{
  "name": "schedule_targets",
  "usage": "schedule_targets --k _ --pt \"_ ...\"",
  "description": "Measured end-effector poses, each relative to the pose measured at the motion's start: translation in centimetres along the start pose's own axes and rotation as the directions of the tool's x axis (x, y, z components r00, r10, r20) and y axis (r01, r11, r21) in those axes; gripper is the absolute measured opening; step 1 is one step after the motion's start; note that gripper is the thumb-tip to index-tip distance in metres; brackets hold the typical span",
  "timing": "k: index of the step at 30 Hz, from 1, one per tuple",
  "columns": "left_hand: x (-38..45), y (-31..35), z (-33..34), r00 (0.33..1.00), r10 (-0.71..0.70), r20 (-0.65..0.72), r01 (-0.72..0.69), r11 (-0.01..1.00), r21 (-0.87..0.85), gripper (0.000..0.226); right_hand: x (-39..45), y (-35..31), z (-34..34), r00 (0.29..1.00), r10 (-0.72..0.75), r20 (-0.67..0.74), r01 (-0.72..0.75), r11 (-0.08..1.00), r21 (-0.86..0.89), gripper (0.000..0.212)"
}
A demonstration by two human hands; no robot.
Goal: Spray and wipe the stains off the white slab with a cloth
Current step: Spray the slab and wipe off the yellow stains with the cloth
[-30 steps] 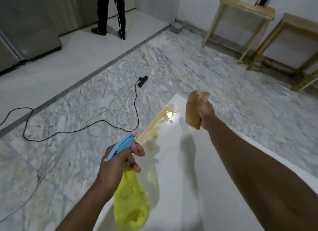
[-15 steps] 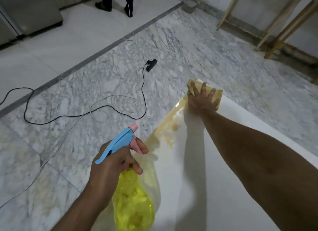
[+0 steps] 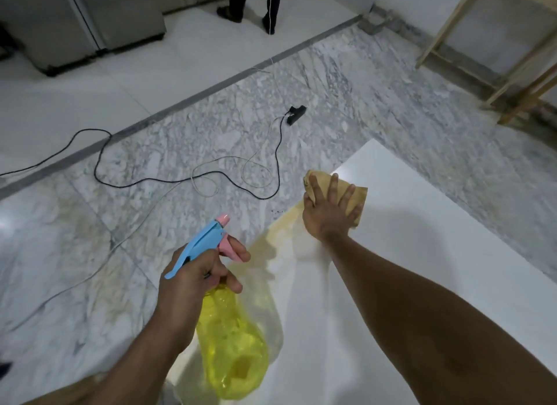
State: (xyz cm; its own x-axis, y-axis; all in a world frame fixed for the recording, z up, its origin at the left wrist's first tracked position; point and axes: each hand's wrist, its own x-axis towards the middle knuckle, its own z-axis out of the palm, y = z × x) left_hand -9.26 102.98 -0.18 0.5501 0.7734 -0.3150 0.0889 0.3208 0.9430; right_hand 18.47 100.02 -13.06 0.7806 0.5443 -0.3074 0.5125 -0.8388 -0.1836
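Observation:
The white slab [image 3: 422, 238] lies on the marble floor, running from the centre to the lower right. A yellowish-brown stain [image 3: 280, 238] spreads along its left edge. My right hand [image 3: 327, 211] presses flat on a tan cloth [image 3: 357, 195] at the far end of that stain, fingers spread. My left hand [image 3: 193, 281] grips a yellow spray bottle [image 3: 232, 350] with a blue and pink trigger head [image 3: 205, 241], held over the slab's near left edge.
A black cable [image 3: 187, 180] and a thin white cord [image 3: 229, 160] loop over the marble floor left of the slab, ending at a black plug [image 3: 297, 114]. A person's legs [image 3: 256, 3] stand at the back. Wooden frames [image 3: 512, 51] lean at right; a grey cabinet [image 3: 81, 21] sits back left.
My right hand came down from the air and pressed the cloth flat on the slab, then slid it along the stained left edge. The spray bottle stays in my left hand.

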Motion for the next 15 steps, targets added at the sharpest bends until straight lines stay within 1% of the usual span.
schedule_targets --k 3,6,15 --pt "-2.9 -1.4 -1.9 0.997 0.006 -0.077 -0.006 1.000 -0.003 0.033 -3.3 -1.6 1.4 0.999 -0.036 0.023 0.036 0.999 -0.002 0.056" --pt "-6.6 -2.3 -3.3 0.989 0.010 -0.144 -0.013 1.000 -0.018 0.033 -7.0 -2.9 2.9 0.994 -0.104 0.038 0.104 0.995 0.000 0.056" --pt "-16.3 -4.3 -6.2 0.958 0.026 -0.285 -0.028 1.000 -0.001 0.030 -17.0 -6.9 7.5 0.966 -0.247 0.078 0.250 0.968 -0.036 0.059"
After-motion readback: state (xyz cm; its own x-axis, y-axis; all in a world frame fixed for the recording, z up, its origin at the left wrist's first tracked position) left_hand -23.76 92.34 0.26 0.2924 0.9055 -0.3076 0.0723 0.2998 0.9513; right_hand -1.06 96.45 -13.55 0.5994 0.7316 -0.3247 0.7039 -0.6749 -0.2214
